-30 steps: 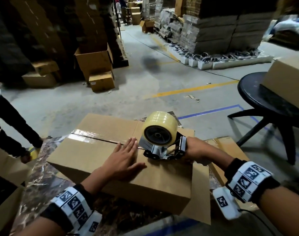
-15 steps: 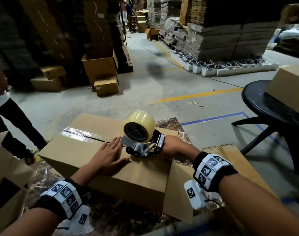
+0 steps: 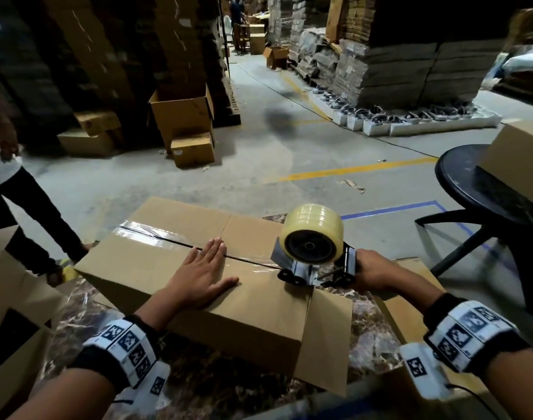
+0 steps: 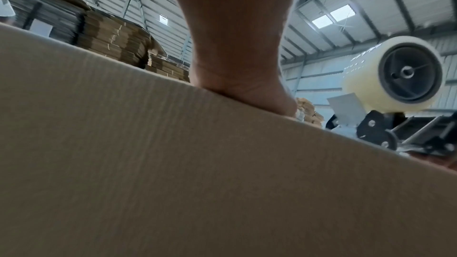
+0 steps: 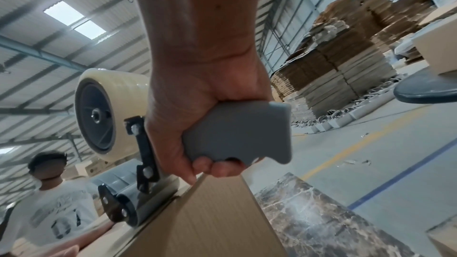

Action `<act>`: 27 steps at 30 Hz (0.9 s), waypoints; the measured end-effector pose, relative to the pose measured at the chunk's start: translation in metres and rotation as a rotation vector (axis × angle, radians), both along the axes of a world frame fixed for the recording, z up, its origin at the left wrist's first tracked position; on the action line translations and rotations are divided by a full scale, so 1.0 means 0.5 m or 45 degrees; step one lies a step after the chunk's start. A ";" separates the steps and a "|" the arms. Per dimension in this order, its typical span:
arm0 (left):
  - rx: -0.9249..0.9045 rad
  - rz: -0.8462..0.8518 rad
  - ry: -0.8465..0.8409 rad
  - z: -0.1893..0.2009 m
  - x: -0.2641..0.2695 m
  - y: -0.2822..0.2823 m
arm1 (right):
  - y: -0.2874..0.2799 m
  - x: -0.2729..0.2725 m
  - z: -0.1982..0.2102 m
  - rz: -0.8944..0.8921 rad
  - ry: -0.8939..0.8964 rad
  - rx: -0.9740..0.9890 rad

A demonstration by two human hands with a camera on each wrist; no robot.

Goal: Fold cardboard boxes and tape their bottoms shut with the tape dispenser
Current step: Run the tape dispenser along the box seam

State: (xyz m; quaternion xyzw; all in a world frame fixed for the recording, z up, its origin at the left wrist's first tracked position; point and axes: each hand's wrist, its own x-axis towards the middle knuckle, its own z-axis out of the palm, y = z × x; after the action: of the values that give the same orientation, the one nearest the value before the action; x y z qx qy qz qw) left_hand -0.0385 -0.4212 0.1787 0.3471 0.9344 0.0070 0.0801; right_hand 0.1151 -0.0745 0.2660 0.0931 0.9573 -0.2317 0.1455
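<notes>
A brown cardboard box (image 3: 156, 268) lies on a marbled table (image 3: 371, 344), one end flap (image 3: 329, 338) hanging open at its right end. Clear tape runs along the top seam from the left end to the tape dispenser (image 3: 312, 250). My left hand (image 3: 203, 272) lies flat on the box top, fingers straight across the seam. My right hand (image 3: 370, 271) grips the dispenser's grey handle (image 5: 237, 130), fingers curled round it. The roller sits at the box's right edge (image 5: 133, 212). In the left wrist view the heel of my hand (image 4: 237, 56) rests on the box (image 4: 173, 163), with the tape roll (image 4: 393, 75) beyond.
A black stool (image 3: 483, 195) carrying another box (image 3: 520, 159) stands at the right. Another person (image 3: 25, 213) stands at the left end of the table. Flat cardboard (image 3: 411, 307) lies right of the box, open boxes (image 3: 7, 298) at my left. Cardboard stacks (image 3: 404, 71) stand across the floor.
My right hand has drawn the dispenser rightward along the seam, away from my left hand, to the box's right end. The left hand has stayed flat on the box.
</notes>
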 end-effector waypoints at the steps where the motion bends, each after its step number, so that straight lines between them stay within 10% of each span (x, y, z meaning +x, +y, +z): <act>1: -0.011 0.019 -0.012 0.005 0.010 0.012 | 0.001 0.002 -0.003 -0.031 0.006 -0.041; 12: 0.041 0.144 -0.128 0.018 0.207 0.233 | 0.011 0.023 -0.017 -0.110 0.058 -0.189; 27: 0.066 0.074 -0.041 0.013 0.221 0.262 | 0.092 0.090 0.003 -0.157 -0.035 -0.018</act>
State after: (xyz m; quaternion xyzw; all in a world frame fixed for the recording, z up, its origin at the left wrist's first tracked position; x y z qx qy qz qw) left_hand 0.0720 -0.2901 0.1851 0.3216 0.9422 0.0389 0.0859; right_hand 0.1603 -0.0284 0.2675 0.1542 0.9460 -0.2458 0.1448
